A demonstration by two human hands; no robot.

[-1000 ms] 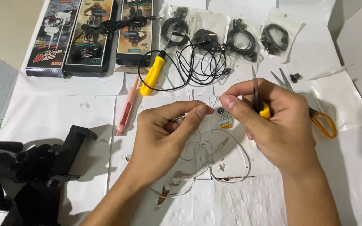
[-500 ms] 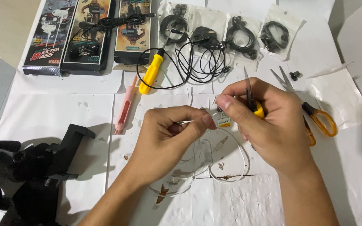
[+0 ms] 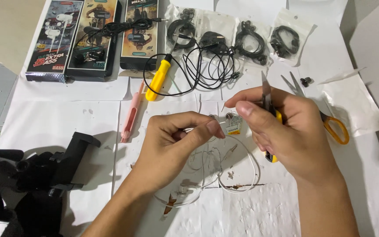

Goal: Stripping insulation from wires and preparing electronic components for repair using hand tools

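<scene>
— Looking down, what covers the work surface?

— Sheets of white paper (image 3: 66, 118), taped edge to edge, stained brown near the middle. Bare grey floor shows at the far left. Along the top lie three printed earphone boxes (image 3: 93, 37) and four clear bags of black cables (image 3: 237, 33).

— And nearer the hands?

— A yellow-handled screwdriver (image 3: 158, 81) lies inside a loop of loose black cable (image 3: 207, 70). Just left of it sits a slim pink pen-shaped tool (image 3: 130, 116). Orange-handled scissors (image 3: 330, 125) rest behind the right hand, and a black clamp-like stand (image 3: 36, 175) fills the lower left corner.

— What is being worked on?

— A thin white earphone wire (image 3: 237, 175), curling in loose loops on the paper below both hands. Its upper end rises to the fingertips, where a small silvery round part (image 3: 230, 116) hangs between them (too tiny to make out more).

— How are the hands set?

— The left hand (image 3: 176, 140) is closed, thumb and forefinger pinching the wire. The right hand (image 3: 286, 131) is closed too, gripping a yellow-and-black-handled tool with a pointed metal blade (image 3: 266, 94) standing up, while its thumb and forefinger pinch toward the small part.
</scene>
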